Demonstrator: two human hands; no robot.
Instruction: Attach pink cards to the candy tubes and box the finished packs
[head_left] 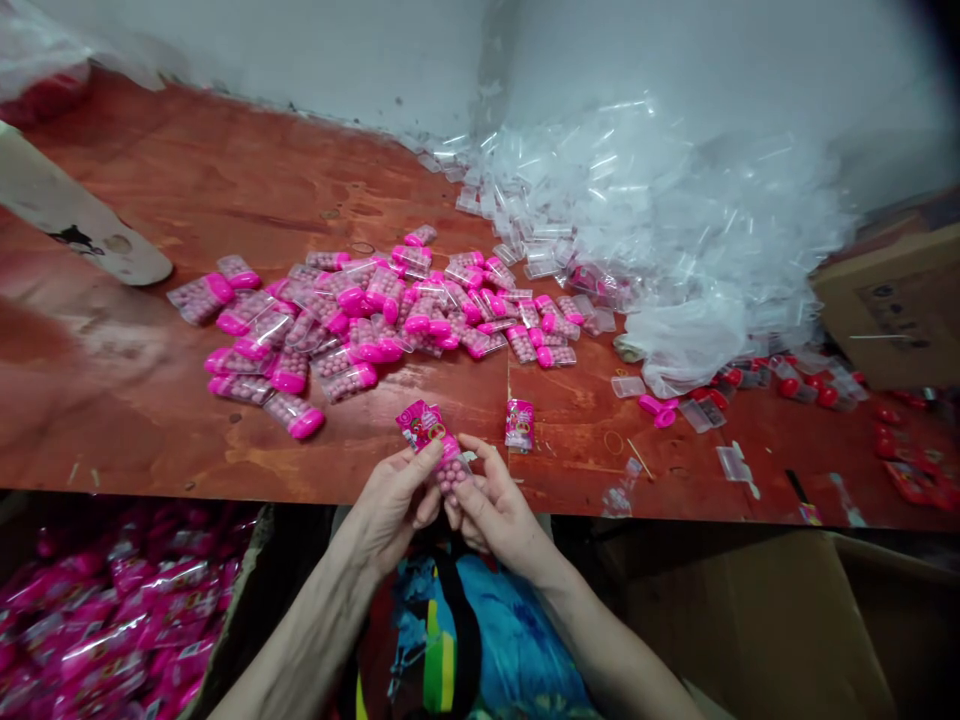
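Close to the table's front edge, both hands grip one small clear container of pink candy balls (451, 474). A printed pink label sleeve (421, 424) sits over its far end. My left hand (401, 487) pinches it with the thumb at the sleeve's lower edge. From the other side, my right hand (491, 505) has its thumb and fingers around the clear end. A flattish printed pink label sleeve (519, 424) lies just beyond my right hand. Farther back is a heap of filled candy containers with pink caps (375, 300).
Clear empty containers (675, 220) are piled against the wall. A carton (892, 300) and red-capped pieces (817, 385) are at the right. A pale board (82, 215) juts in from the left. Below the table are a box of pink packets (127, 620) and an open carton (750, 620).
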